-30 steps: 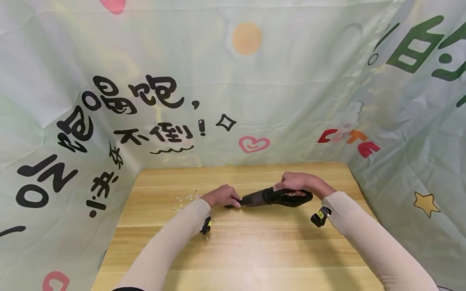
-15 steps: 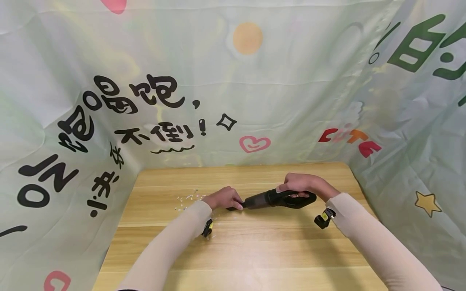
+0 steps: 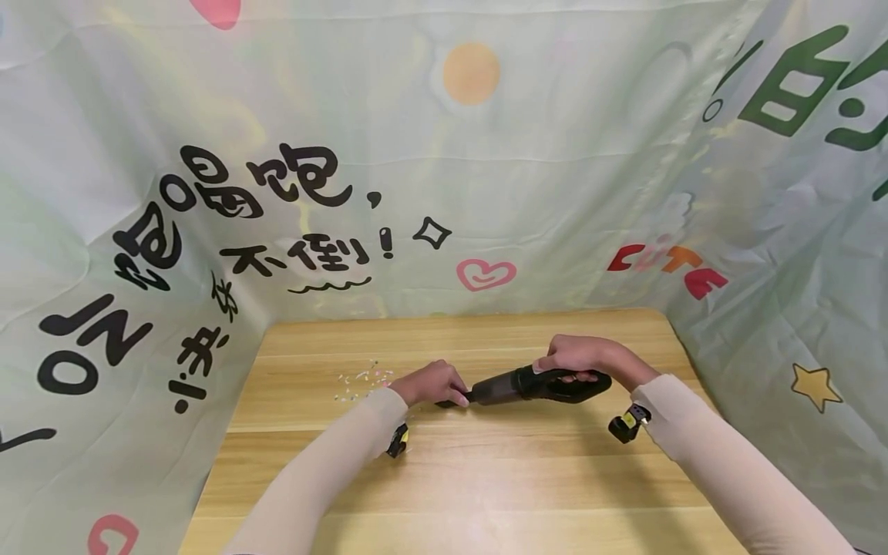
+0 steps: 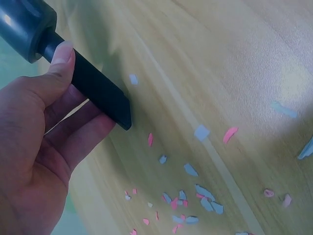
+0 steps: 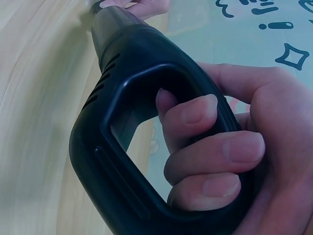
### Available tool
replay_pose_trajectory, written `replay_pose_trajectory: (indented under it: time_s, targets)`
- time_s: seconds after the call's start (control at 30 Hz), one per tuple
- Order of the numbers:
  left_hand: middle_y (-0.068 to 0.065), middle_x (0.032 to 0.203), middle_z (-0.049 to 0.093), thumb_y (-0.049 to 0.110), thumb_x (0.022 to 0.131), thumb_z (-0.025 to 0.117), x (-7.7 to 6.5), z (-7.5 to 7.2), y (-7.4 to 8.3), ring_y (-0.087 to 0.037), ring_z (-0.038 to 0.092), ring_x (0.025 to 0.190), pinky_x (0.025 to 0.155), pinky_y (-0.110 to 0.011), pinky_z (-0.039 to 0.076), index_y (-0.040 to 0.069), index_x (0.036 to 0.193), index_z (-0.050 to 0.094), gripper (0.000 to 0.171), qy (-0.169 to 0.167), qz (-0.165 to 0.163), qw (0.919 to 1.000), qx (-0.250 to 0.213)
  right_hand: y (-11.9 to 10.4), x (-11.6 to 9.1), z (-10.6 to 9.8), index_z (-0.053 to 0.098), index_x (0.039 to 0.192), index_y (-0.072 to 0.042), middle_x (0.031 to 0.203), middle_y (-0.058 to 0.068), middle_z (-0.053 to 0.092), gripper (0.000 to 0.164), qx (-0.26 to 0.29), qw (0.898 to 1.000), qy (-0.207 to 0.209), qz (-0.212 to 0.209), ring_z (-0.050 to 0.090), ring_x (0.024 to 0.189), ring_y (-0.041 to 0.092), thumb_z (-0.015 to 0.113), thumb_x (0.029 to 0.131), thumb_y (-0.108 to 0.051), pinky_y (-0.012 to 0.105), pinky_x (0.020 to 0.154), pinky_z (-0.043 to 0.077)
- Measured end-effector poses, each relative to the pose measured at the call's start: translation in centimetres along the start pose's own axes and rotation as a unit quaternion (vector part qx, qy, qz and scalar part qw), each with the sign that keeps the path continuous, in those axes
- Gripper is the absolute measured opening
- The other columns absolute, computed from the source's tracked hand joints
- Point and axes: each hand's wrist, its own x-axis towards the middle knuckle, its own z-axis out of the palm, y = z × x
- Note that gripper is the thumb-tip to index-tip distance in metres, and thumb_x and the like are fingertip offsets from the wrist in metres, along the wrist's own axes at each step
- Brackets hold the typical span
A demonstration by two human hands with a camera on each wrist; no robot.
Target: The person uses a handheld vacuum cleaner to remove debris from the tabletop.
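A black handheld vacuum cleaner (image 3: 496,389) is held nearly level over the wooden table, its nozzle pointing left. My right hand (image 3: 572,354) grips its loop handle (image 5: 117,166), with the fingers curled through the opening in the right wrist view. At the other end, my left hand (image 3: 433,383) pinches the flat crevice nozzle (image 4: 93,81) between thumb and fingers. Small pink and pale blue paper scraps (image 4: 205,198) lie scattered on the table near the nozzle tip. In the head view the left hand and forearm partly hide these scraps.
The wooden table (image 3: 486,478) has printed fabric walls (image 3: 416,139) behind it and on both sides. Each wrist carries a small black camera, such as the right wrist camera (image 3: 627,424).
Both hands and the vacuum cleaner have shifted slightly to the right and a little nearer to me. The grip of each hand looks the same.
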Motion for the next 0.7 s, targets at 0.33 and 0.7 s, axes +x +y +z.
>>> replay_pose_trajectory:
  time_s: [0.33,0.7]
  targets:
    - [-0.004,0.107,0.081,0.027,0.095,0.077,0.2,0.7,0.3,-0.003,0.075,0.089,0.078,-0.016,0.055,0.011,0.111,0.082,0.023,-0.011,0.003,0.9996,-0.024,0.7,-0.6,0.3,0.056,0.060,-0.010,0.051,-0.004,0.042,0.054,0.012,1.000,-0.004,0.002,0.031,0.037,0.009,0.055,0.107,-0.038,0.024,0.043,0.035]
    - [0.003,0.095,0.081,0.028,0.095,0.075,0.4,0.9,0.8,0.004,0.054,0.069,0.071,-0.014,0.046,0.014,0.106,0.084,0.020,-0.016,0.033,0.9984,0.044,2.1,-1.1,0.8,0.056,0.061,-0.010,0.052,-0.003,0.041,0.055,0.060,0.998,-0.023,0.010,0.029,0.037,0.008,0.054,0.107,-0.041,0.024,0.042,0.033]
